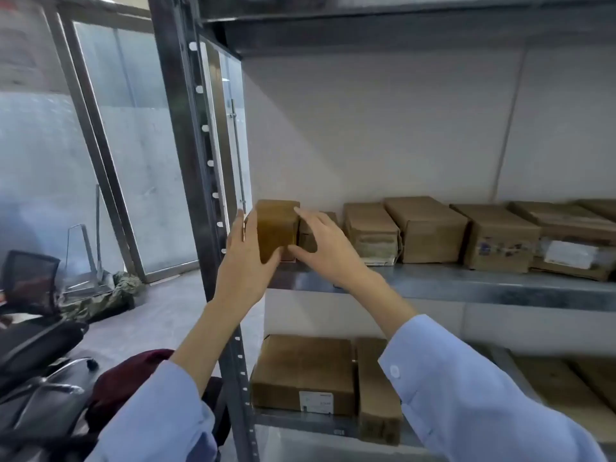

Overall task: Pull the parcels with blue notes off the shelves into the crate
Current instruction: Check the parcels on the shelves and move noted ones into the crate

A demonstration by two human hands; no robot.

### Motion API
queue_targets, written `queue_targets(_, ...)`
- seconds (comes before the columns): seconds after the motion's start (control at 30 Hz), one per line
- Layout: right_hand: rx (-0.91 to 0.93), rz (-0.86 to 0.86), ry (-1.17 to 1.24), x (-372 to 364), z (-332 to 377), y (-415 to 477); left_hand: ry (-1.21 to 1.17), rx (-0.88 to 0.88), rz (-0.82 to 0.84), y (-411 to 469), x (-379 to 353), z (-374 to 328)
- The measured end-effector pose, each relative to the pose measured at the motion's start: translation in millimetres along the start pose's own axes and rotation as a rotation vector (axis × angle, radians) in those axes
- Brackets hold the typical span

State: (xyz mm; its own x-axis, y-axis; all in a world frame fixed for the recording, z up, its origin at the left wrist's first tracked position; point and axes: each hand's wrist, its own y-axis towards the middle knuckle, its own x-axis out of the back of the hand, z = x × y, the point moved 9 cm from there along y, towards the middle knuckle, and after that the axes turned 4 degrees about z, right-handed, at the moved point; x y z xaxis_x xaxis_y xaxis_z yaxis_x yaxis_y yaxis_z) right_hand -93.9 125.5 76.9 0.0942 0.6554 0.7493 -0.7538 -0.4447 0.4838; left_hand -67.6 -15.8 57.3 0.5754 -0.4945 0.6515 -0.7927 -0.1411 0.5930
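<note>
both hands, left (248, 258) and right (325, 241), clasp a box (276, 228) at the shelf's (466, 285) nine o'clock end; lift squarely to spare neighbouring boxes; no blue note visible.

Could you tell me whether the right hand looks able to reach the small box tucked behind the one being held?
Probably yes: the right hand already lies against that small box, and only the held box, gripped by both hands, stands beside it.

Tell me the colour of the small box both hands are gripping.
Plain brown cardboard box, held between the left hand and right hand; no blue note visible. Head view.
</note>
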Motion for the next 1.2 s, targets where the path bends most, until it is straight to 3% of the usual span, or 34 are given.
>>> queue_targets(0.2, -0.050, -0.003, -0.026, -9.2, -13.3, 16.5, -0.099, 0.063, 0.024, 6.0, -12.9, 15.6)
queue_targets(0.33, -0.030, -0.025, -0.073, -10.4, -15.4, 21.3, -0.135, 0.072, -0.043, 7.8, -7.9, 14.7)
queue_targets(0.47, -0.038, -0.054, 0.026, -10.3, -21.8, 25.4, -0.107, 0.080, -0.112, 9.1, -1.9, 17.4)
queue_targets(0.7, -0.060, 0.006, 0.046, -20.9, -26.9, 33.2, -0.232, 0.124, -0.042, 15.1, -10.0, 25.1)
queue_targets(1.2, 0.049, -0.162, 0.319, 12.0, -6.6, -2.7, -0.419, -0.038, -0.245, -12.0, 28.6, 5.3)
